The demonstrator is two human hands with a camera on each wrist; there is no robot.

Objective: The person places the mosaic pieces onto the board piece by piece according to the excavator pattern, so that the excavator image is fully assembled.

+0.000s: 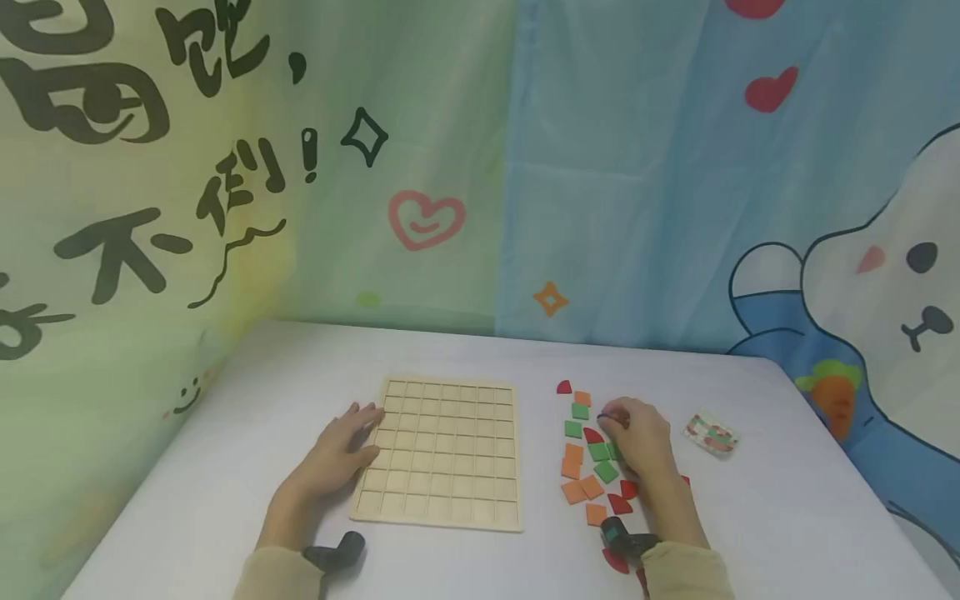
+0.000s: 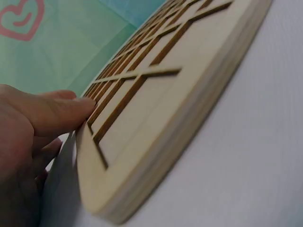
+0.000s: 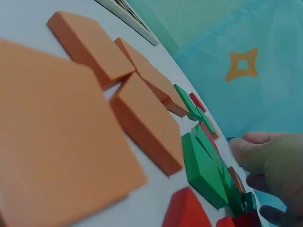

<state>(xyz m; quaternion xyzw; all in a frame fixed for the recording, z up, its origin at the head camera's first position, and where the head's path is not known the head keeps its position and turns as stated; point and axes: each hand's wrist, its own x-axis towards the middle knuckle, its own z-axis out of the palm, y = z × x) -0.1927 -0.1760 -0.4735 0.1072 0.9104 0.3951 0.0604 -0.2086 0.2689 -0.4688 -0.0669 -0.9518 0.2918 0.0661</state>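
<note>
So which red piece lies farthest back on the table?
The red piece just up and left of the topmost orange square; all other red pieces sit lower in the head view.

The right hand [image 1: 637,433] mostly hides its pinched piece [image 1: 603,415]. Packet [image 1: 711,434] markings: too small to read. Bear [image 1: 892,329]: cropped at right.

A person's left hand [image 2: 28,127] touches the edge of a wooden grid board [image 2: 156,94] lying on a white table [image 2: 265,118], while a green-and-blue curtain [image 2: 80,52] bearing a pink heart [image 2: 20,21] hangs behind the board.
</note>
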